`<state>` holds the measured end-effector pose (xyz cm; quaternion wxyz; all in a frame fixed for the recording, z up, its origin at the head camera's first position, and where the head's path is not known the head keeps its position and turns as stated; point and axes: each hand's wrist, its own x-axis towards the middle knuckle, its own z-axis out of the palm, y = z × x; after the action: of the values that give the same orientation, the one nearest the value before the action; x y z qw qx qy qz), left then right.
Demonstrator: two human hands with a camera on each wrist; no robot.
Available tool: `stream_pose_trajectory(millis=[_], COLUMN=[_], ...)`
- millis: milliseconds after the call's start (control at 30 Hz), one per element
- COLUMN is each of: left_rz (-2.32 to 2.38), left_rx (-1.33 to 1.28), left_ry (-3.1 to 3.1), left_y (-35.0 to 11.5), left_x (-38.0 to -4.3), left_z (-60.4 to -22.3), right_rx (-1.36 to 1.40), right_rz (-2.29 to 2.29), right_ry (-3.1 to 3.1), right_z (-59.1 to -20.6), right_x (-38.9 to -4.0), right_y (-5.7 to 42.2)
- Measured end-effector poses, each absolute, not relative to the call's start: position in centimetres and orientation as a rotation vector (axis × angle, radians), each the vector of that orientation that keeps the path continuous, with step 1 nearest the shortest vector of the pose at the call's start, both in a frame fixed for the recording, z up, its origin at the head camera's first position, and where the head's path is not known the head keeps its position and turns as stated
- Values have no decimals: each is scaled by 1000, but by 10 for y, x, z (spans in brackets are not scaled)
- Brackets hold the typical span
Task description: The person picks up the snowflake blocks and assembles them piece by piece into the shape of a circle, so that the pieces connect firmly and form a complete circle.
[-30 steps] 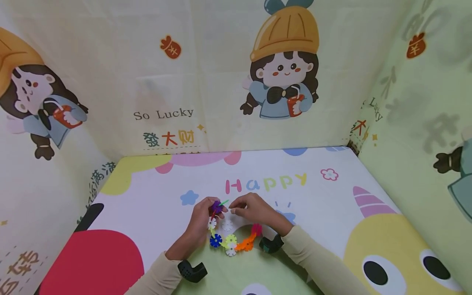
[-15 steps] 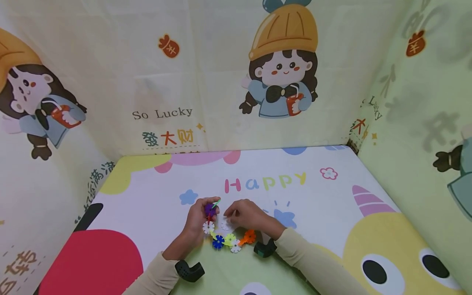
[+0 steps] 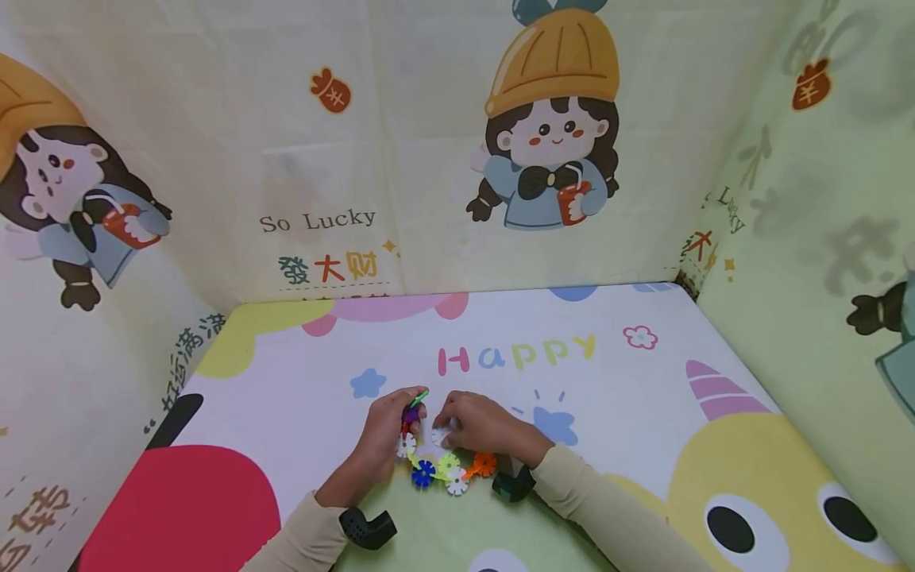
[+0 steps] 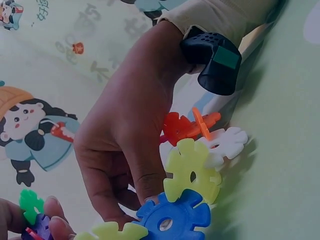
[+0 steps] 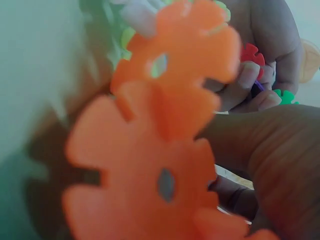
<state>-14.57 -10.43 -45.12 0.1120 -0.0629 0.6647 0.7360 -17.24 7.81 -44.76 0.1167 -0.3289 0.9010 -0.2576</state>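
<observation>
A curved chain of slotted plastic snowflake discs lies between my hands. My left hand grips its left end, at a purple disc with a green disc on top. Going down from there come a red disc, a white one and a blue disc. Yellow, white and orange discs form the right part. My right hand has its fingertips on a separate white disc inside the curve, pinching it between thumb and fingers.
A printed cloth covers the table, and patterned fabric walls stand at the back and both sides. Each wrist wears a black camera. The chain's right part lies close by the right wrist.
My right hand has come down and left onto the loose white disc. My left hand has lowered slightly with the purple end, and the chain's right end has shifted under the right hand.
</observation>
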Motion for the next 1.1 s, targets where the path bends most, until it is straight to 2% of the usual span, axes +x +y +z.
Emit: stream_pose_trajectory(millis=[1100], left_rz=[2186], left_rx=[-160], left_ry=[1911], left_y=[-98], left_x=[-145], left_z=[-447], right_rx=[-988], right_rz=[-1227], right_ry=[2694], right_z=[-421], right_x=[-191], right_y=[114])
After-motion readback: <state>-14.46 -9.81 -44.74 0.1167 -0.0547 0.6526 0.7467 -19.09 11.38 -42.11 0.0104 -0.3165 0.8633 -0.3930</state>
